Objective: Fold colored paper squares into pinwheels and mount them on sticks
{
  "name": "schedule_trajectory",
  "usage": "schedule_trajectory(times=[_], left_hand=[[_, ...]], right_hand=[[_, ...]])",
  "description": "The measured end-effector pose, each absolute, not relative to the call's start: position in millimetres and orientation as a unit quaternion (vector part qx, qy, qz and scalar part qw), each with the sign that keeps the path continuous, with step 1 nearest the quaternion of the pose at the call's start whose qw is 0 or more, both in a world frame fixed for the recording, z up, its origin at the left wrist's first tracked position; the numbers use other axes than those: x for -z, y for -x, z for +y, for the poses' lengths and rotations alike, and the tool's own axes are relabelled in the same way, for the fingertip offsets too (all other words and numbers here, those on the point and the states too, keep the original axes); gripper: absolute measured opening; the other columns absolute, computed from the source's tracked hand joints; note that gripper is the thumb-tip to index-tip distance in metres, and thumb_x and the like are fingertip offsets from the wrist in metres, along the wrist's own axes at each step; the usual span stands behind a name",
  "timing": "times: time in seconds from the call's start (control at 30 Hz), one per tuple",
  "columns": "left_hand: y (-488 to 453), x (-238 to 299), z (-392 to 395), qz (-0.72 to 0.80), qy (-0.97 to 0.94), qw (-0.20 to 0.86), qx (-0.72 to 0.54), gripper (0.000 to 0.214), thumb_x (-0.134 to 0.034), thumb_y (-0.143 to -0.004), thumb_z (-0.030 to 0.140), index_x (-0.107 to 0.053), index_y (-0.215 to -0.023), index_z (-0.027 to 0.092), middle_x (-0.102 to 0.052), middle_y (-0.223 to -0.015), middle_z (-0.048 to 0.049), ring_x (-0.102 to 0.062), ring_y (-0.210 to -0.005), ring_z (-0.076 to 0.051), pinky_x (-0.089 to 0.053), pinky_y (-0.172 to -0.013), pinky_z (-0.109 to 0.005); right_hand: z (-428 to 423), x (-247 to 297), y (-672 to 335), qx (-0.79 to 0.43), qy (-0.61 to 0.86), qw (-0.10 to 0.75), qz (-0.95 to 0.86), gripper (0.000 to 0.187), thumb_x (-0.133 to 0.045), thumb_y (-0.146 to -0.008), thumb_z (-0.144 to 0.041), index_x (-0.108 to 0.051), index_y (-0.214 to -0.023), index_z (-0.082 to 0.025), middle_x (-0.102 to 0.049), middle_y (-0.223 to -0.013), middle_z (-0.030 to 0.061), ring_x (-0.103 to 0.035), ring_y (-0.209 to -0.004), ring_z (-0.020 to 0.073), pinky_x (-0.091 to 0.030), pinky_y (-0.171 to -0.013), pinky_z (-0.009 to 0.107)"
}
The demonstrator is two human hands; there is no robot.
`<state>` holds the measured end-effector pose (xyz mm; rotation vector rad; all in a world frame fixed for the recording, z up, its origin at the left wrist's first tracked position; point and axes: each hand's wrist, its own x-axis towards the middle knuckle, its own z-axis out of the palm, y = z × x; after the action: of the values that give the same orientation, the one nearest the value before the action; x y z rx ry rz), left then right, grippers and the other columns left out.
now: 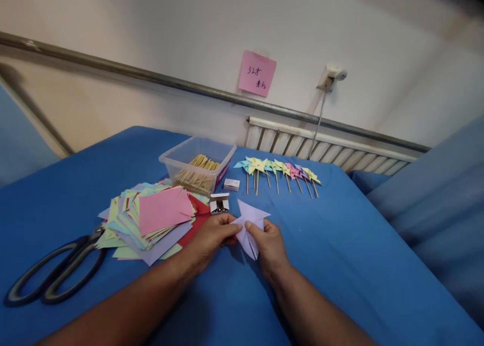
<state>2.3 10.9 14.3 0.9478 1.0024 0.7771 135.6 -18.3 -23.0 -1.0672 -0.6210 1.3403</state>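
Note:
Between both hands, a little above the blue cloth, is a pale purple paper pinwheel (249, 216) with pointed corners and slits. My left hand (217, 231) pinches its left side, thumb on top. My right hand (270, 242) grips its right side, the thumb pressing near the middle and the fingers behind the paper. Just beyond my left hand lies an open small box (220, 204) with dark metal bits inside, too small to make out. A closed small white box (231, 185) sits behind it. No stick shows on the paper in my hands.
A pile of coloured paper squares (162, 212) lies on the left, beside large scissors (71, 265). A clear plastic tub (227, 159) holds many thin sticks (204, 163). Several finished pinwheels (278, 168) on sticks lie at the back of the blue-covered table (340, 245), near a radiator (291, 143).

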Motion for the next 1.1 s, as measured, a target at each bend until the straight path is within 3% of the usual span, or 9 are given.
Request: schedule_trajectory(times=[0.13, 0.27, 0.53, 0.77, 0.87, 1.0, 1.1], left_hand=[[-12, -12, -1, 0.393, -0.314, 0.779, -0.375, 0.02, -0.075, -0.07, 0.026, -0.068, -0.087, 0.018, -0.069, -0.081, -0.0028, -0.063, -0.075, -0.015, -0.047, -0.071, -0.026], [-18, -9, -8, 0.396, -0.272, 0.793, -0.376, 0.02, -0.079, -0.066, 0.025, -0.07, -0.082, 0.016, -0.067, -0.072, -0.0009, -0.061, -0.067, -0.012, -0.047, -0.067, -0.024], [-21, -9, -10, 0.398, -0.266, 0.759, -0.442, 0.029, -0.079, -0.064, 0.025, -0.073, -0.09, 0.013, -0.074, -0.084, -0.0088, -0.066, -0.076, -0.02, -0.05, -0.074, -0.029], [-10, -13, 3, 0.416, -0.255, 0.744, -0.457, 0.022, -0.073, -0.069, 0.018, -0.071, -0.089, 0.011, -0.075, -0.082, -0.0091, -0.069, -0.069, -0.02, -0.053, -0.064, -0.028], [-2, -14, 16, 0.422, -0.22, 0.743, -0.47, 0.022, -0.068, -0.071, 0.01, -0.068, -0.093, 0.012, -0.075, -0.085, -0.008, -0.069, -0.069, -0.018, -0.054, -0.063, -0.027], [4, -17, 26, 0.42, -0.193, 0.752, -0.469, 0.025, -0.063, -0.074, 0.006, -0.065, -0.098, 0.011, -0.074, -0.082, -0.0075, -0.069, -0.068, -0.018, -0.055, -0.064, -0.027], [5, -16, 25, 0.404, -0.193, 0.772, -0.451, 0.023, -0.062, -0.075, 0.007, -0.065, -0.097, 0.012, -0.074, -0.08, -0.0066, -0.068, -0.066, -0.018, -0.055, -0.062, -0.027]], right_hand=[[-15, 23, -135, -0.567, 0.426, 0.67, -0.219, 0.027, -0.078, -0.066, -0.032, -0.069, -0.084, -0.015, -0.073, -0.08, 0.0051, -0.064, -0.063, 0.0155, -0.05, -0.062, 0.028], [-16, 22, -134, -0.549, 0.432, 0.686, -0.206, 0.028, -0.079, -0.065, -0.032, -0.069, -0.085, -0.014, -0.073, -0.081, 0.0055, -0.065, -0.066, 0.0165, -0.051, -0.065, 0.029], [-21, 20, -119, -0.583, 0.402, 0.672, -0.214, 0.029, -0.079, -0.066, -0.034, -0.071, -0.084, -0.013, -0.073, -0.077, 0.0042, -0.064, -0.063, 0.0154, -0.05, -0.063, 0.028], [-19, 25, -124, -0.566, 0.378, 0.671, -0.294, 0.025, -0.071, -0.077, -0.037, -0.067, -0.088, -0.016, -0.067, -0.071, 0.001, -0.059, -0.062, 0.0132, -0.047, -0.061, 0.026], [-21, 24, -126, -0.494, 0.41, 0.681, -0.352, 0.025, -0.067, -0.081, -0.037, -0.062, -0.098, -0.019, -0.063, -0.069, -0.0017, -0.055, -0.058, 0.0111, -0.045, -0.058, 0.024], [-27, 21, -125, -0.434, 0.414, 0.672, -0.435, 0.043, -0.059, -0.085, -0.028, -0.048, -0.126, -0.028, -0.063, -0.09, -0.0002, -0.057, -0.065, 0.0106, -0.048, -0.067, 0.027], [-30, 20, -126, -0.408, 0.42, 0.621, -0.521, 0.043, -0.055, -0.085, -0.019, -0.051, -0.127, -0.028, -0.06, -0.086, -0.001, -0.056, -0.068, 0.0114, -0.047, -0.069, 0.027]])
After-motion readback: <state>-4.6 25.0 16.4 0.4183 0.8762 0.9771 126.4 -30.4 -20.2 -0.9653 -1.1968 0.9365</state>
